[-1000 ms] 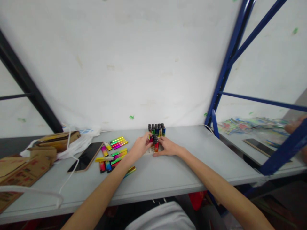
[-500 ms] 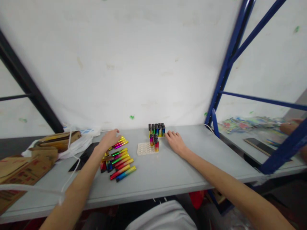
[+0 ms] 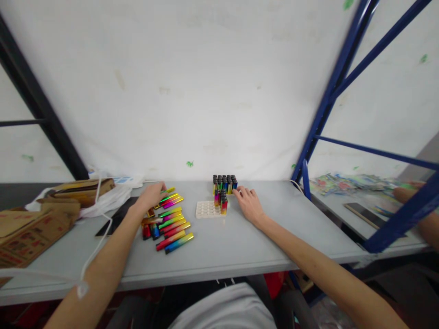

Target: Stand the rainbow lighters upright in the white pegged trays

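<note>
My left hand [image 3: 151, 197] is over the far left part of a loose pile of shiny, colour-graded tubes with black ends [image 3: 174, 226]. Its fingertips point down among them, mostly hidden, so whether they grip one is unclear. My right hand [image 3: 249, 203] lies palm down on the table with fingers apart, beside a block of upright black-topped tubes [image 3: 224, 183]. Nothing shows in it. In front of that block sits a white tray with round holes [image 3: 205, 209]. A few upright tubes [image 3: 221, 201] stand at the right end of this tray.
Cardboard boxes [image 3: 37, 233] and white plastic wrap stand at the left, with a dark flat object [image 3: 120, 217] near my left forearm. A white cable [image 3: 92, 256] hangs in front. Blue rack posts [image 3: 318, 109] rise at the right. Beyond them another person's hand [image 3: 406, 195] is near colourful packets.
My left hand has dipped its fingers further down among the tubes at the far left. My right hand stays nearly in place beside the upright block. The camera view has shifted slightly.
</note>
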`<state>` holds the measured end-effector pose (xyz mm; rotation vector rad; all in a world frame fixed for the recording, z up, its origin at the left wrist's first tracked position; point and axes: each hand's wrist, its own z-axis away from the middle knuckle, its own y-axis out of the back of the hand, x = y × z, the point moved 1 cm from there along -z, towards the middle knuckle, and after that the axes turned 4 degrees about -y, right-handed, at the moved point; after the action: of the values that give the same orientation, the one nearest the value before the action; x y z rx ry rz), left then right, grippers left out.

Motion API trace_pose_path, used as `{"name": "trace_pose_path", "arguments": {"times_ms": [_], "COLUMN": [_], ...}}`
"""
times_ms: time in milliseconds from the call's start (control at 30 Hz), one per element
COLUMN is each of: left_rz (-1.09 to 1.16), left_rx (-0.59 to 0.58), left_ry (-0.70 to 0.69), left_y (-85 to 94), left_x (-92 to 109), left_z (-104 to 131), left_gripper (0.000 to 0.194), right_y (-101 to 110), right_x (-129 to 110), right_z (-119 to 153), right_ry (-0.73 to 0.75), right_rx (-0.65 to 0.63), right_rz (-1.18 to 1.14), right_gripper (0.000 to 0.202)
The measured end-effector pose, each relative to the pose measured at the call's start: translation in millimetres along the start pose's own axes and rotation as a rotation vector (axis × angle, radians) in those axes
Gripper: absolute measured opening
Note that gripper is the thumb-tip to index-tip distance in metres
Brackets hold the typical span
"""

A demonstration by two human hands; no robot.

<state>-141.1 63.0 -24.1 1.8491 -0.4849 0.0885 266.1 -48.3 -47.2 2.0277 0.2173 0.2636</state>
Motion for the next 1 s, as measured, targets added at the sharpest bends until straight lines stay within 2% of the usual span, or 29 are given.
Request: {"name": "trace_pose_path", "arguments": {"times_ms": [167,233,300,400,500,567,667,833,900,1000], "left_rz": [0.223,0.415,0.667,1.002,1.225,1.317,1.340,1.313,1.305,1.304], "left_rx": [0.227,0.256,0.238,0.156,0.056,-0.058,-0.195,-0.384,-0.416,-0.393], "left_ry": [0.075,0.119,0.139,0.104,0.063,0.025,-0.020,0.074,0.076,0.056], "left_y": [21.7,24.5,22.5,15.4,9.8,7.4,4.0,-7.5,-11.8,-15.6], "left_x": [33.9,50.1,66.3,91.5,117.2,133.6,152.4,164.6,165.9,167.7], "left_z": [8.9,12.7,16.9,24.9,36.3,44.8,54.4,58.1,58.2,59.0], "left_gripper": [0.025,0.030,0.038,0.050,0.055,0.053,0.049,0.055,0.054,0.056], "right_y": [-4.0,-7.2,-11.1,-17.5,-21.7,-21.8,-18.6,-12.1,-11.2,-11.8], "right_x": [2.7,3.2,3.0,3.4,8.1,13.3,19.3,14.6,10.9,8.8], "right_z": [1.4,1.4,0.0,-6.0,-14.1,-17.3,-16.6,-12.7,-13.1,-14.3], "right_ry": [0.013,-0.009,-0.040,-0.078,-0.099,-0.084,-0.047,0.022,0.036,0.051], "right_rx": [0.002,0.006,0.016,0.047,0.071,0.078,0.072,0.048,0.039,0.032], "right_rz": [-0.041,-0.039,-0.087,-0.305,-0.579,-0.690,-0.756,-0.765,-0.764,-0.763], "right_gripper": [0.045,0.043,0.040,0.034,0.030,0.030,0.032,0.028,0.027,0.026]}}
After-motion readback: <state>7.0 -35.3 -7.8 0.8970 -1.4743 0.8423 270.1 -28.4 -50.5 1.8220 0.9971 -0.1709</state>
